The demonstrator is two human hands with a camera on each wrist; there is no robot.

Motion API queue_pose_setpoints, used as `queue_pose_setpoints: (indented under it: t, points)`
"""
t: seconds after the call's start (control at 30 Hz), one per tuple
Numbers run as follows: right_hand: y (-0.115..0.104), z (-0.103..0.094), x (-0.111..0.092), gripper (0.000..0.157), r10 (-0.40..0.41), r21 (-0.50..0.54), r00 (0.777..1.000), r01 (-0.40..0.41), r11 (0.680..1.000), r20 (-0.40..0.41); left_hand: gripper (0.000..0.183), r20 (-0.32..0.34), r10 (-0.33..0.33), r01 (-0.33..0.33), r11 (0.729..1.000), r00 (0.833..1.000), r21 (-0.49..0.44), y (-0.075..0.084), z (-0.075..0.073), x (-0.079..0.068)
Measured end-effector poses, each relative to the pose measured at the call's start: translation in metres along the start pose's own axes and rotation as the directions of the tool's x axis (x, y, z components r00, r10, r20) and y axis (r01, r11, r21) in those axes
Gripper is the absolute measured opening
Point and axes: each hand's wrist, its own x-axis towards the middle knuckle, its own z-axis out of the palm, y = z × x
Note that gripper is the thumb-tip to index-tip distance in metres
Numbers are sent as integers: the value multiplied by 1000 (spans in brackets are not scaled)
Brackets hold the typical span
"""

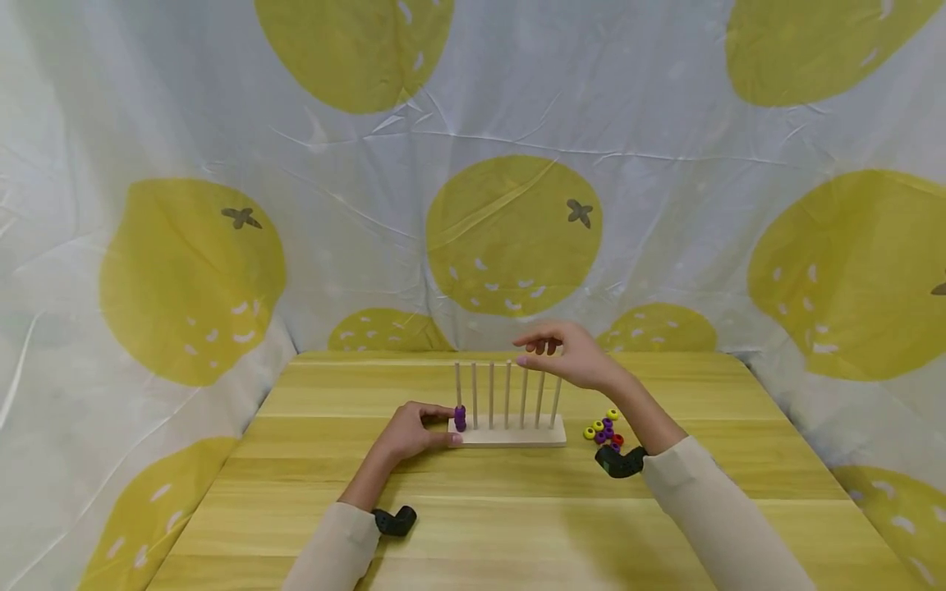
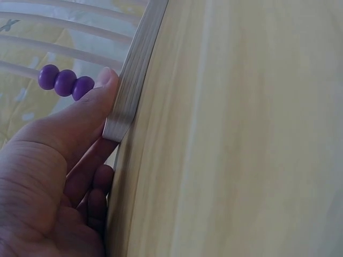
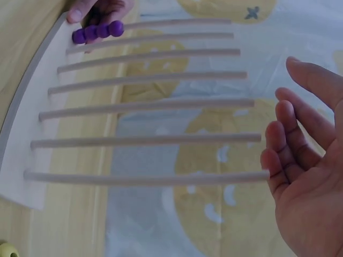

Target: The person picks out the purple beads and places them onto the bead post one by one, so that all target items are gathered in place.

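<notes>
A pale wooden peg rack (image 1: 510,438) stands on the table, with a row of thin upright pegs (image 3: 150,106). Stacked at the bottom of its leftmost peg are several purple beads (image 2: 65,83). My left hand (image 1: 410,431) grips the left end of the rack's base, thumb on the near side and fingers behind it. Above the pegs toward the right hovers my right hand (image 1: 572,359). In the right wrist view its thumb and fingers (image 3: 297,142) are spread apart with nothing between them, close to the peg tips.
Right of the rack lies a small cluster of loose beads: yellow beads (image 1: 598,426), purple beads (image 1: 608,426) and a red bead (image 1: 617,441). The wooden table (image 1: 473,525) reaches back to a hanging cloth (image 1: 369,205) printed with yellow fruit.
</notes>
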Motion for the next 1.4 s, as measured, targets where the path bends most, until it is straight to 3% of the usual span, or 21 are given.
queue_pose_setpoints:
  t: [0.6, 0.87, 1.17, 1.4]
  points:
    - [39, -25, -49, 26, 113, 9, 989, -113, 994, -92, 55, 9, -10, 10, 1000, 1000, 7, 0, 0, 0]
    - [63, -31, -71, 26, 133, -42, 985, -138, 990, -112, 55, 4, -13, 13, 1000, 1000, 26, -1, 0, 1]
    - [89, -31, -99, 25, 150, -97, 979, -164, 982, -138, 53, 4, -25, 25, 1000, 1000, 2, 3, -1, 1]
    - [104, -27, -119, 23, 209, -99, 969, -223, 970, -133, 55, 18, -10, 10, 1000, 1000, 4, 0, -1, 1]
